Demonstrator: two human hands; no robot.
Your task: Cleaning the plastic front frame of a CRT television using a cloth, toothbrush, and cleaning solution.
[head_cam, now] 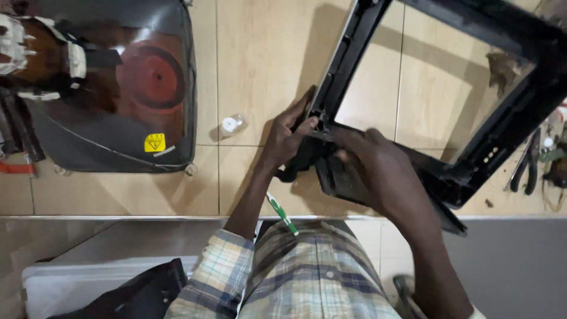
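A bare grey picture tube with a red-brown coil (pixel 118 88) lies face-down on the tan tiled floor (pixel 260 53), out of the way. A small clear bottle with a white cap (pixel 232 124) sits nearby. The left hand (pixel 286 139) grips the large black plastic screen frame (pixel 455 171) at its lower-left corner, steadying it, judging by the grip; the right hand (pixel 369 162) pinches a thin tool there. Dark pliers (pixel 525 162) lie far right.

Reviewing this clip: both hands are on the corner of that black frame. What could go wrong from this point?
1. The black frame stands tilted on the tiled floor, steadied only at one corner by the left hand and right hand; it might slip or tip.
2. Fingers pressed into the corner joint could get pinched.
3. The small clear bottle and the pliers lie close by and could be knocked.
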